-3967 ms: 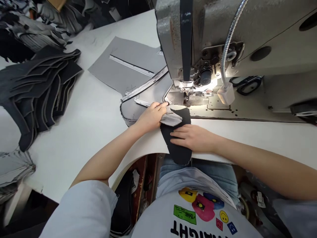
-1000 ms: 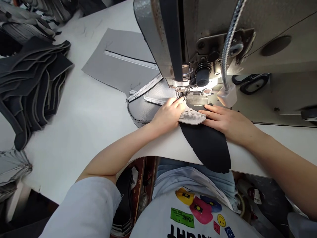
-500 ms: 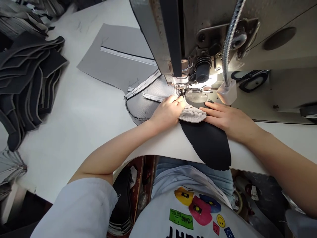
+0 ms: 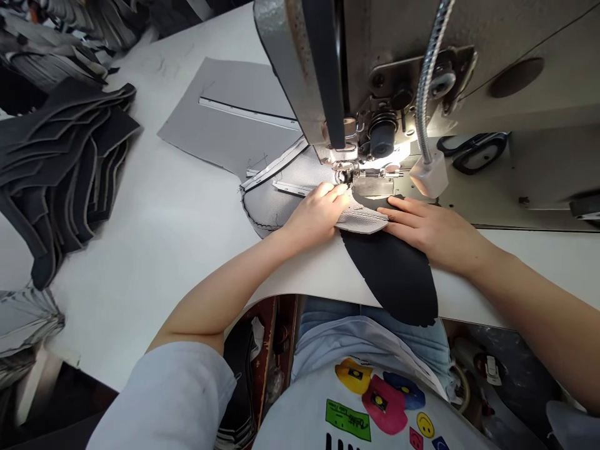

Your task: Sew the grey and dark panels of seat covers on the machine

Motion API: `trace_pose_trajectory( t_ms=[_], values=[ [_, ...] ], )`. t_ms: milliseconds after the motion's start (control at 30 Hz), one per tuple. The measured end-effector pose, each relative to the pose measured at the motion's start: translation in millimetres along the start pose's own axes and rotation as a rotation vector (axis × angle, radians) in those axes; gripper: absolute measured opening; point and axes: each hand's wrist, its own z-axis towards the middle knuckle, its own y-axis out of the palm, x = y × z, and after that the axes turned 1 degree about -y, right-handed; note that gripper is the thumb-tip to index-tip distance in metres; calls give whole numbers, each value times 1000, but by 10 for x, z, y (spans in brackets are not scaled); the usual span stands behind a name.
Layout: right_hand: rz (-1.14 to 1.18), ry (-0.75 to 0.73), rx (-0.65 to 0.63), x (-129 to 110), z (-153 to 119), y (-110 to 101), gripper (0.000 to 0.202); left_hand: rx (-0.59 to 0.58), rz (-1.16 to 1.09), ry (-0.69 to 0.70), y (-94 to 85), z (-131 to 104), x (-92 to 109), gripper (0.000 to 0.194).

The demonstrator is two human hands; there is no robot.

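A grey fabric piece (image 4: 229, 119) with white strips spreads to the left of the sewing machine (image 4: 382, 134), its sewn light mesh part (image 4: 267, 203) running under the needle area. My left hand (image 4: 321, 209) is closed on the edge of the mesh fabric just in front of the presser foot, fingers pinched together. A black fabric piece (image 4: 394, 275) lies beneath and hangs over the table's front edge. My right hand (image 4: 422, 228) rests flat on the black piece, fingers spread, fingertips touching the folded light edge.
Stacked dark fabric pieces (image 4: 70, 162) lie on the white table (image 4: 140, 250) at the left. Black-handled scissors (image 4: 480, 153) rest on the machine bed at the right. A small lamp (image 4: 429, 175) on a flexible metal neck hangs right of the needle.
The whole view has shifted slightly, with the table and stacks appearing further right and lower. Both hands keep nearly the same hold beside the needle, and the fabric has barely moved.
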Motion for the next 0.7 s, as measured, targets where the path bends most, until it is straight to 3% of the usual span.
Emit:
trace_pose_trajectory(
  t_ms=[233,467,600,700],
  values=[
    [118,-10,-23,86,19,-64,51,-83,8,-34,-160,110,39,40],
    [59,-101,37,128,-33,62,47,-9,90,-8,-89,124,98,37],
    [-5,-186,64,33,18,63,38,1,144,-185,-51,57,289,48],
    [-34,-204,112,-135,107,100,35,-27,168,-252,-65,50,360,45]
  ],
)
